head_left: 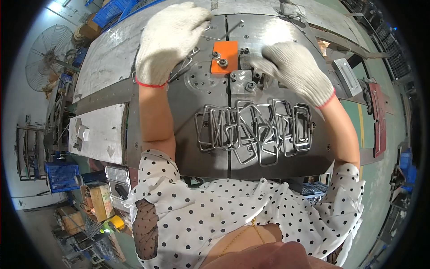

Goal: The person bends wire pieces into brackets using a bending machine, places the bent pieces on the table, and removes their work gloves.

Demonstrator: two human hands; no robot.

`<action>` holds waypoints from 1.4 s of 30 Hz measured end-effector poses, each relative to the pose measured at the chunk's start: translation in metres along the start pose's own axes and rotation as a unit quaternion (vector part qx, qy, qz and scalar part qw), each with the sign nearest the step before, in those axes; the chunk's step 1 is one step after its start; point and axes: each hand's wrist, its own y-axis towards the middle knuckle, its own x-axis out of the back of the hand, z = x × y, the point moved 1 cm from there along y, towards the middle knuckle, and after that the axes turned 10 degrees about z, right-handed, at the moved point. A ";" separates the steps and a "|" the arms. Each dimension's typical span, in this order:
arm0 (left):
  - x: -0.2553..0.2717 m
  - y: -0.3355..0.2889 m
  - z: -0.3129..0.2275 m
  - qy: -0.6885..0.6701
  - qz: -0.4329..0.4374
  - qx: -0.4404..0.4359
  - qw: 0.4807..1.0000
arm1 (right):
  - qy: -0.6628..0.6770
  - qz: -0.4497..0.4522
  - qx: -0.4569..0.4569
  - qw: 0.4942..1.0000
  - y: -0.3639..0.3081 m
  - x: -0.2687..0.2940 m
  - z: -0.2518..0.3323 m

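My left hand [172, 40], in a white knit glove with a red cuff edge, is at the far left of the steel worktable [197, 168]. Its fingers curl closed around a bent metal rod [234, 29], which sticks out past them to the right. Other bent rods [182, 65] lie below this hand. Between my hands stand an orange block [225, 57] with bolts and a bolted steel block [243, 84]. My right hand [293, 69], gloved likewise, is closed beside the steel fixture; its fingertips and anything in them are hidden.
Nearer to me, several bent rod frames [260, 130] lie in an overlapping pile. Small holes dot the steel plate. A grey metal panel [96, 134] flanks it at the left, with a standing fan [51, 56] beyond. At the right are a pale metal box [346, 76] and a dark red part [378, 119].
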 end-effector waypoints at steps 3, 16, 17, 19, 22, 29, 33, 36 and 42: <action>-0.013 0.001 -0.005 -0.021 0.022 -0.019 0.999 | 0.164 0.070 0.023 0.984 -0.034 -0.002 -0.001; -0.029 0.025 -0.040 -0.371 0.173 -0.093 0.908 | 0.647 0.049 0.021 0.760 0.016 -0.044 -0.059; -0.031 0.027 -0.040 -0.426 0.180 -0.103 0.881 | 0.647 0.067 -0.051 0.758 0.023 -0.051 -0.058; -0.035 0.029 -0.036 -0.429 0.177 -0.111 0.879 | 0.721 0.060 0.018 0.690 0.039 -0.063 -0.051; -0.041 0.030 -0.023 -0.445 0.233 -0.024 0.865 | 0.672 0.045 0.017 0.739 0.048 -0.062 -0.057; -0.030 0.018 0.012 -0.292 0.082 0.044 0.952 | 0.703 -0.027 -0.033 0.710 0.054 -0.035 -0.067; -0.029 0.017 0.012 -0.256 0.080 0.041 0.962 | 0.530 -0.044 -0.040 0.846 0.050 -0.033 -0.052; -0.030 0.019 0.009 -0.284 0.089 0.024 0.954 | 0.024 -0.077 -0.051 0.995 0.045 -0.037 -0.035; -0.032 0.017 0.008 -0.277 0.075 0.017 0.958 | -0.054 -0.194 0.044 0.979 0.044 -0.018 -0.028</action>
